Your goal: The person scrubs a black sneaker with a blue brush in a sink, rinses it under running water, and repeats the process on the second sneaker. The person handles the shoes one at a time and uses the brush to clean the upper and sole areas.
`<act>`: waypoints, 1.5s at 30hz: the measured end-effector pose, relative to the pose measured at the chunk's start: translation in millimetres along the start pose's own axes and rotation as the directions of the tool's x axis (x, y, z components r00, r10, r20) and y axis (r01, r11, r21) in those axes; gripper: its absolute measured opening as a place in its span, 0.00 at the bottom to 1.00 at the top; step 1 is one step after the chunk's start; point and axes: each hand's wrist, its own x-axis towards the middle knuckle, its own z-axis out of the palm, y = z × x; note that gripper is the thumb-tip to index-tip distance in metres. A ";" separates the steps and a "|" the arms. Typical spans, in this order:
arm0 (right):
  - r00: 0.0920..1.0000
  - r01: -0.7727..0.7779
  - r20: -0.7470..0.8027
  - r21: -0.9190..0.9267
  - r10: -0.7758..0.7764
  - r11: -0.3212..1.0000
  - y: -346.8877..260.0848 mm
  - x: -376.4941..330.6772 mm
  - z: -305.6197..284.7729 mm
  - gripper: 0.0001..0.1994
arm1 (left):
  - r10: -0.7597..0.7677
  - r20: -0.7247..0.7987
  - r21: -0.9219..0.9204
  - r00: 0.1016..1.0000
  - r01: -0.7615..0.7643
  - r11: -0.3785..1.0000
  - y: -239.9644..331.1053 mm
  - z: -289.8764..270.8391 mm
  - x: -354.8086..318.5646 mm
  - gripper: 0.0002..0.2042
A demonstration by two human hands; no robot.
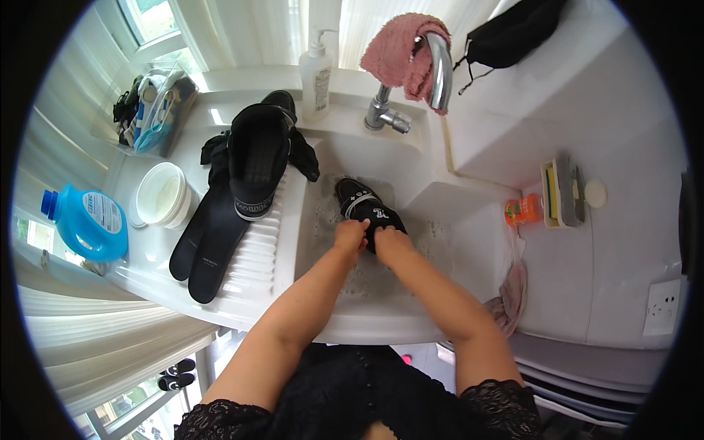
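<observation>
A black shoe (376, 211) with white markings lies in the white sink (469, 253), its toe pointing away and to the left, among shallow sudsy water. My left hand (350, 236) has its fingers curled on the shoe's near left side. Close beside it, my right hand (391, 242) grips the near end from the right. Both hands hide part of the shoe's opening. Another black shoe (257, 158) rests on the ribbed washboard left of the basin, with black insoles (220, 253) and dark laces or cloth around it.
A chrome faucet (440, 73) draped with a pink cloth (400, 55) rises behind the basin. A pump bottle (316, 81), white tub (163, 194), blue detergent jug (92, 224) and clear bin (154, 110) stand leftward. A sponge holder (561, 194) is on the right wall.
</observation>
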 end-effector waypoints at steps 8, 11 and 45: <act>0.994 -0.054 0.099 0.005 0.054 0.999 49.8 -147.4 -105.3 0.16 | -0.228 0.311 -0.270 0.923 0.316 0.909 3.3 31.6 -21.1 0.24; 0.987 -0.160 0.028 0.051 0.159 0.986 61.4 -173.8 -91.8 0.16 | -0.251 0.084 -0.325 0.964 0.265 0.908 29.1 71.3 -28.3 0.36; 0.885 0.195 -0.340 0.891 0.318 0.410 51.8 -116.1 -49.3 0.25 | 0.356 0.479 -0.626 0.803 0.028 0.779 48.5 0.6 -51.5 0.28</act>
